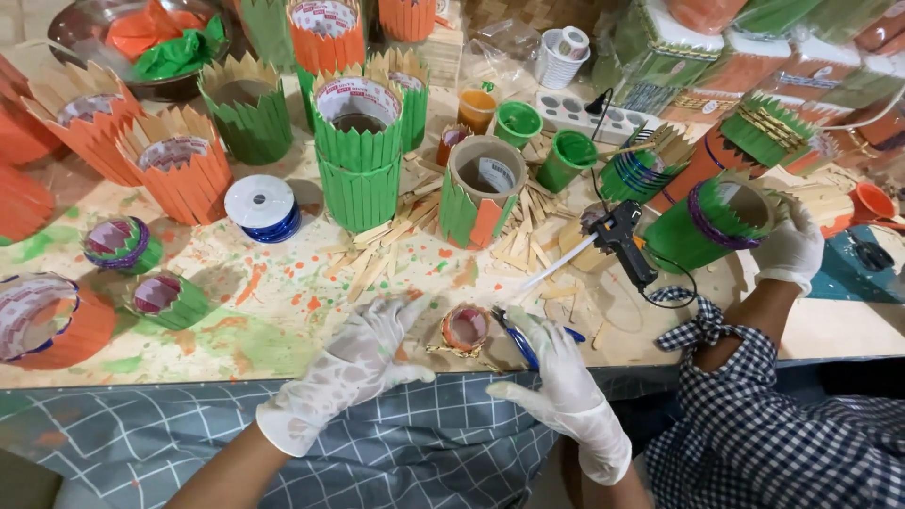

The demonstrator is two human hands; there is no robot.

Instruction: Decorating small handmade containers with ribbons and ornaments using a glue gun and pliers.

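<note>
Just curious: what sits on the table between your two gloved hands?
In the head view, a small orange-lined ring lies between the left hand and right hand.

Bare paint-splattered table (283,311) lies open ahead of the left hand (353,363). Between the hands stands a small orange roll (466,328); scissors (518,341), loose sticks (396,247) and a glue gun (622,240) crowd the right hand's (556,377) way forward.

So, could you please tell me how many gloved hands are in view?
3: the left hand and right hand near the table edge, and a co-worker's hand gripping a green holder at the right.
</note>
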